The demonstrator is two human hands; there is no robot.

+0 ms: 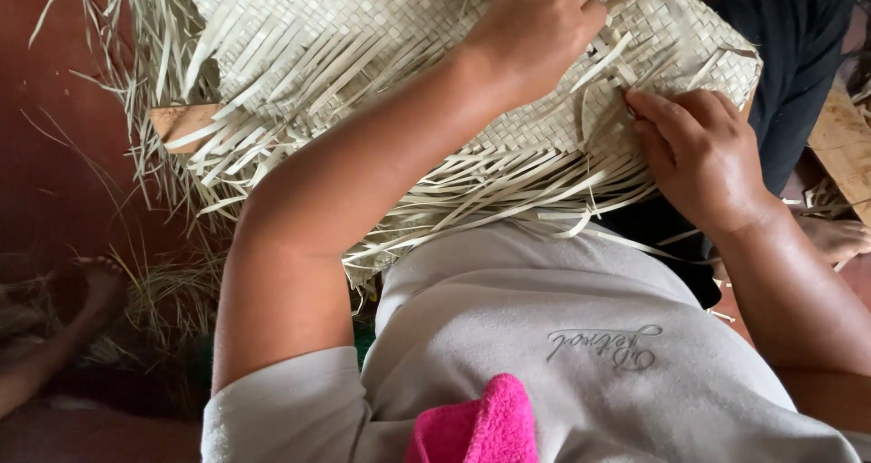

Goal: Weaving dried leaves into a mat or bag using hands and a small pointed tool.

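The person is sitting over a large woven mat (pixel 363 55) made of pale flat strips, and it is lying across the lap, covering most of the upper part of the view. The left hand (pixel 535 28) is curling into a loose fist on the mat near the top – the fingers are closing around some loose strips (pixel 608 59), pinching them. The right hand (pixel 699 159) is lying flat on the woven surface at the right edge of the mat, fingers stretched out and pressing down on the weave – it is not grasping anything, only touching. The two hands are near each other, with a few raised strips between them.

Many unwoven strip ends (pixel 508 186) are hanging down from the lower border of the mat, toward the person's grey shirt (pixel 562 336). A bright pink cloth (pixel 481 427) is showing at the bottom. A wooden board (pixel 181 118) is sticking out under the mat on the left, and the floor (pixel 45 155) there is reddish brown.
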